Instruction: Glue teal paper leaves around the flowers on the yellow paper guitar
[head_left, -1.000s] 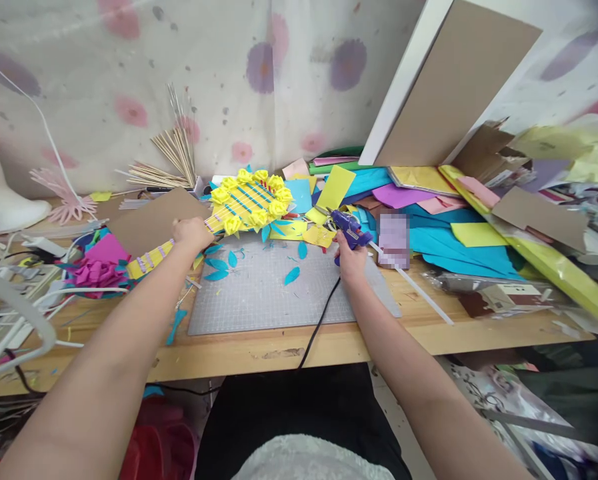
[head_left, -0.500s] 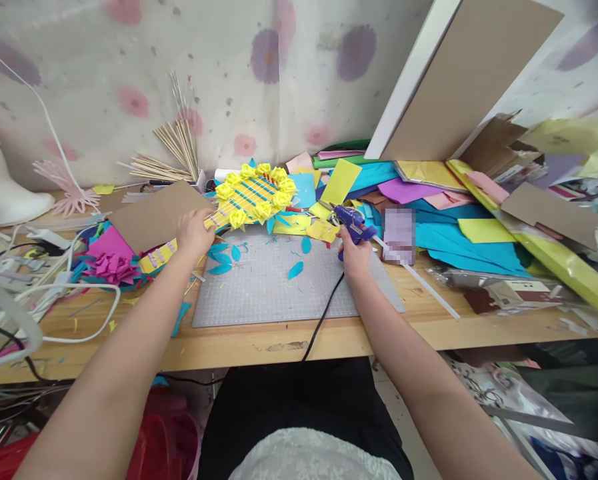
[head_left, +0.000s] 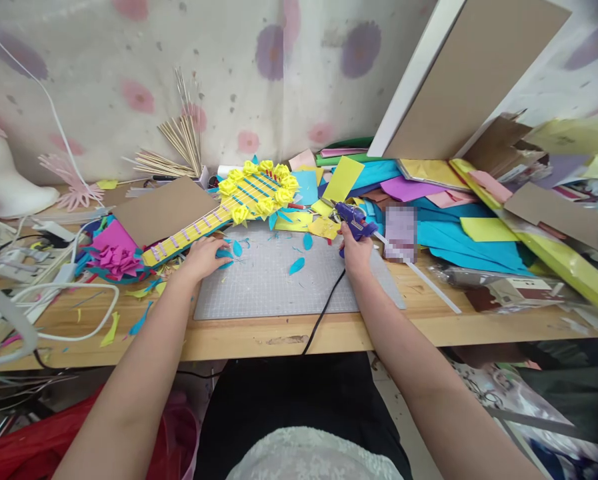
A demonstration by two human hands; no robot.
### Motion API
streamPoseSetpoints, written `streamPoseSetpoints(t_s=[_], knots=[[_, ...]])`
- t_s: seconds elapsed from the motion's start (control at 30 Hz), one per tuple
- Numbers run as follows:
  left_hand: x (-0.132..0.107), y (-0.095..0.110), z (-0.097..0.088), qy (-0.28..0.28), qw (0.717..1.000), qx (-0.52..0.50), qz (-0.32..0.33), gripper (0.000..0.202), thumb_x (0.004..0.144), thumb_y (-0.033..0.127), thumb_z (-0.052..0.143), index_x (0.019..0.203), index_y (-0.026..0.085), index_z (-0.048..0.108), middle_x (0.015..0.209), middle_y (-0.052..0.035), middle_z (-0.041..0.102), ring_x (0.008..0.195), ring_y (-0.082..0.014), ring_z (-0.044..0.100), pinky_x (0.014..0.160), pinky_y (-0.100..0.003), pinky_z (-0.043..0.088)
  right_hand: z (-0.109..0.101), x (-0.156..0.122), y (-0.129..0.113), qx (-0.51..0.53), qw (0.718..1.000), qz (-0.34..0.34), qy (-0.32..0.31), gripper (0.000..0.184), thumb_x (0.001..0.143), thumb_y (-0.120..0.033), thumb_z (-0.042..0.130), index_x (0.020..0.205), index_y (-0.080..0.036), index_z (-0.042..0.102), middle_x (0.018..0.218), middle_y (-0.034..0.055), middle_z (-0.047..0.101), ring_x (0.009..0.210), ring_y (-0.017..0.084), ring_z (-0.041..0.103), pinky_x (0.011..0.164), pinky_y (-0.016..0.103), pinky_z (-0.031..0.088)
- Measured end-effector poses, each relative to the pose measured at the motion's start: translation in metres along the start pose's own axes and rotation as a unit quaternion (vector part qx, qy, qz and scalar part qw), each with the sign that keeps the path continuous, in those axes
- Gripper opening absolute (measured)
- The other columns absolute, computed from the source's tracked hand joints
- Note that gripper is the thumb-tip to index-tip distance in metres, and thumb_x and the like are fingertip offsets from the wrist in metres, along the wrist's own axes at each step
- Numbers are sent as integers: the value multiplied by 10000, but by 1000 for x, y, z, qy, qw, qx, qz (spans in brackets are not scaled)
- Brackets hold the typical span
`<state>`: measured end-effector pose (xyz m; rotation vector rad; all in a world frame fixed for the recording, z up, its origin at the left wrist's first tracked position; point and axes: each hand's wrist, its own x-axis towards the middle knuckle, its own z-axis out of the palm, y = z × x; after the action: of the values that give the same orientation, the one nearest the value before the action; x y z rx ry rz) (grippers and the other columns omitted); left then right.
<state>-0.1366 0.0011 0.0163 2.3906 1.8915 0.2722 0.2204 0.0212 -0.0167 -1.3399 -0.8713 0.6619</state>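
Observation:
My right hand (head_left: 357,250) is wrapped round the handle of a purple hot glue gun (head_left: 351,219), held over the right side of a grey cutting mat (head_left: 273,287). A long white glue stick (head_left: 433,287) sticks out of the gun's back. My left hand (head_left: 206,257) lies low at the mat's left edge, fingers stretched over blue paper leaves (head_left: 224,254) and partly covering them. Just beyond it rests a yellow paper guitar (head_left: 199,230) trimmed with yellow paper roses (head_left: 240,213). More blue leaves (head_left: 297,266) lie loose on the mat.
Coloured paper sheets (head_left: 479,247) pile up along the right. Wooden sticks (head_left: 181,150) stand at the back left. White cables (head_left: 99,287) and a magenta paper flower (head_left: 119,259) crowd the left. The gun's black cord (head_left: 323,313) hangs over the table's front edge.
My left hand has let go of the guitar's neck and moved down and slightly right to the blue leaves. My right hand still holds the glue gun in nearly the same place.

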Motion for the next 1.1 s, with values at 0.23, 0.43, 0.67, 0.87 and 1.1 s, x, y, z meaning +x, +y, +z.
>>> streamPoseSetpoints(t_s=[0.23,0.43,0.67,0.87,1.1], knots=[[8,-3,1,-30,999,-11,-26,210,670,390,689,776,211,663,914,-97,638,951,-307,563,832,-416,416,1,-2,-2,-1,1000,5,-10,441,633,-603,653,676,-167,602,423,-52,439,389,92,393,411,248,321],[11,-5,3,-2,992,-122,-12,172,641,374,683,629,228,594,799,-48,643,848,-244,570,804,-383,434,1,-1,0,-2,1000,1,-5,445,625,-609,656,677,-171,602,455,-37,467,402,105,415,414,261,336],[13,44,20,200,856,-467,-91,252,626,278,684,771,204,491,744,-1,603,741,-153,601,705,-297,477,0,-9,-12,-8,999,-23,-26,446,630,-631,640,645,-189,580,477,-18,500,425,112,433,432,269,363],[22,106,48,213,730,-617,-202,398,615,190,694,895,211,411,709,29,595,621,-122,598,574,-248,476,2,-27,-22,-67,979,12,-190,403,591,-569,706,587,-189,570,457,-21,491,440,107,442,452,265,372],[22,106,68,221,790,-545,-174,714,598,231,756,1194,195,365,672,50,628,582,-128,615,680,-289,482,12,-38,-22,-68,954,-19,-290,355,591,-523,717,629,-185,617,544,1,584,589,146,561,583,286,469]])
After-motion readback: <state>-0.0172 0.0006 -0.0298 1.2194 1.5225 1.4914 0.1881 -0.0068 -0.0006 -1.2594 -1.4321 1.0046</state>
